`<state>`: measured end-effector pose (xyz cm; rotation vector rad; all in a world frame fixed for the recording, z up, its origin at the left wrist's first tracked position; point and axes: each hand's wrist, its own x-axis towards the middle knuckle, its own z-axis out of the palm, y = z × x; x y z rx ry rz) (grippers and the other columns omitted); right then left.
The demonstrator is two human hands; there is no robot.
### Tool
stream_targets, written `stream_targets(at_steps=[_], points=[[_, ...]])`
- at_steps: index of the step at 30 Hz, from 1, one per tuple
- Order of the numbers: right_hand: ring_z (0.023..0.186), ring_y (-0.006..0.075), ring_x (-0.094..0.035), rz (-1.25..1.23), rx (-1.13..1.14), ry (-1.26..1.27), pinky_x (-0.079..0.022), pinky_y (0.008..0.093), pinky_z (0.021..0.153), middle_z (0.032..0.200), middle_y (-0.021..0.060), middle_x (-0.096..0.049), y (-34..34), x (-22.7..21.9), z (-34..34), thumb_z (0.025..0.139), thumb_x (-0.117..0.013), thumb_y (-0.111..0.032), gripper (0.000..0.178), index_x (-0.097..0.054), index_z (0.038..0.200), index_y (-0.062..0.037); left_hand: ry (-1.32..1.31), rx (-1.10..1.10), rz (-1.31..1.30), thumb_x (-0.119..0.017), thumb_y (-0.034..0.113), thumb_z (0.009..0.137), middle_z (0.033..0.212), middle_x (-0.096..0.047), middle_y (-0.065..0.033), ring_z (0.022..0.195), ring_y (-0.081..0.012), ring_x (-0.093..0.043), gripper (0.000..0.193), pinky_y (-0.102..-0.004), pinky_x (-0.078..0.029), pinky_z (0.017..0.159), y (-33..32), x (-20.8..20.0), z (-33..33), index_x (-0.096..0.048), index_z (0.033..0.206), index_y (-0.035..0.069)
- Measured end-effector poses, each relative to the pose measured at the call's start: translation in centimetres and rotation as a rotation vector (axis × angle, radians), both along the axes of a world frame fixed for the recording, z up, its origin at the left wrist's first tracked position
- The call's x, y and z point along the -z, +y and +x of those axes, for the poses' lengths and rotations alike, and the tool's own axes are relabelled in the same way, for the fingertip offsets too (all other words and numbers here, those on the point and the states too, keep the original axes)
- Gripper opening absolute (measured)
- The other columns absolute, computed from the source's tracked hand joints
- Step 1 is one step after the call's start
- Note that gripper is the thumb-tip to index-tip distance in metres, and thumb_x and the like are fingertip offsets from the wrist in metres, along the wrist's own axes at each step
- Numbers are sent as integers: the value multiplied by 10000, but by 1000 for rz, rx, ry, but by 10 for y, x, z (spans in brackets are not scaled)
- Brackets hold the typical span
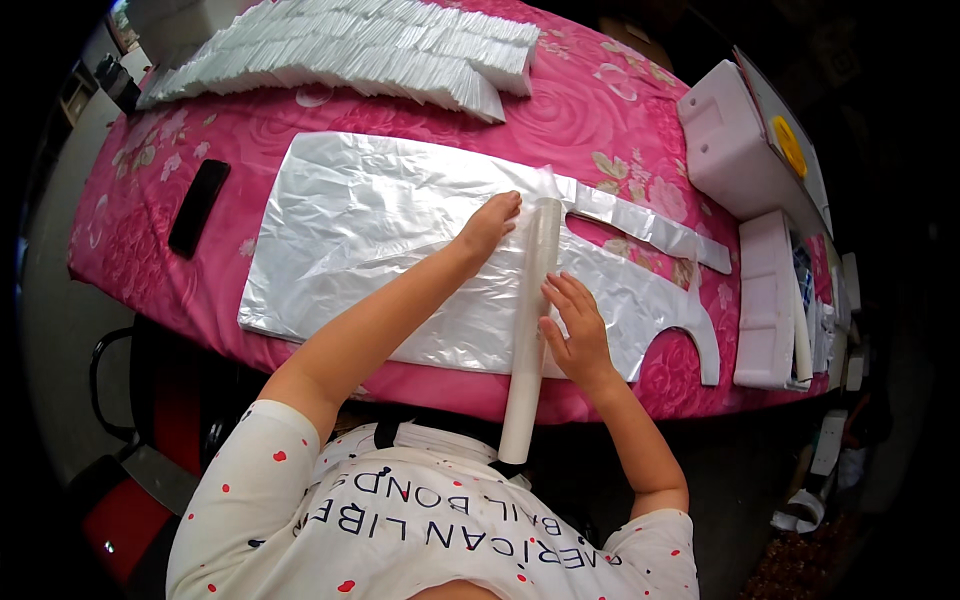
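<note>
A stack of silvery-white plastic carrier bags (400, 230) lies flat, its cut-out handles pointing right. Across it, near the handles, rests a long pale roll (535, 300), its near end jutting past the table edge. Its upper part looks wrapped in thin plastic. My left hand (490, 228) lies on the bags just left of the roll's far end, fingers stretched out and holding nothing. Beside the roll's right side is my right hand (578, 325), fingers apart and fingertips at the roll. Whether they press on it I cannot tell.
Rows of folded white plastic packs (360, 55) line the far side of the pink flowered tablecloth (270, 135). A black phone (199, 208) lies at left. White foam boxes (725, 140) stand at right, one holding small items. Chairs (165, 400) are at lower left.
</note>
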<state>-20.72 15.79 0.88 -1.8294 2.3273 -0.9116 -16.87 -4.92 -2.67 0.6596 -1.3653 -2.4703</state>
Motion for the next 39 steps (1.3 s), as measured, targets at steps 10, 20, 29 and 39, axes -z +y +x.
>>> stream_targets(at_steps=[10, 20, 29, 39], points=[[1337, 278, -237, 249, -242, 199, -199, 420, 1083, 1416, 86, -330, -12, 12, -9, 872, -461, -382, 518, -433, 1310, -108, -187, 65, -2, -322, 494, 932, 1323, -421, -149, 1217, -226, -419, 652, -341, -343, 997, -22, -11, 14, -346, 1306, -40], [1236, 285, -394, -129, -657, -256, -314, 411, 1022, 1247, 104, -518, -124, -13, 99, 834, -565, -278, 377, -571, 1138, -57, -168, -239, -358, -309, 412, 958, 1229, -516, -143, 1122, -210, -503, 538, -322, -377, 950, -77, -29, 230, -410, 1264, -19], [1265, 281, -355, 26, -512, 92, -286, 409, 1039, 1324, 95, -445, -137, 18, 57, 812, -575, -216, 456, -493, 1244, -91, -242, -366, -303, -310, 362, 967, 1162, -562, -112, 1005, -162, -548, 476, -286, -416, 870, -30, -2, 374, -466, 1225, -7], [1317, 290, -271, 66, -556, 197, -157, 461, 1084, 1310, 110, -461, -266, 34, 162, 815, -526, -329, 487, -505, 1230, -75, -539, -300, -1046, -612, 184, 797, 1188, -446, -196, 1052, -298, -479, 635, -363, -395, 905, 12, -29, 339, -313, 1313, -31]])
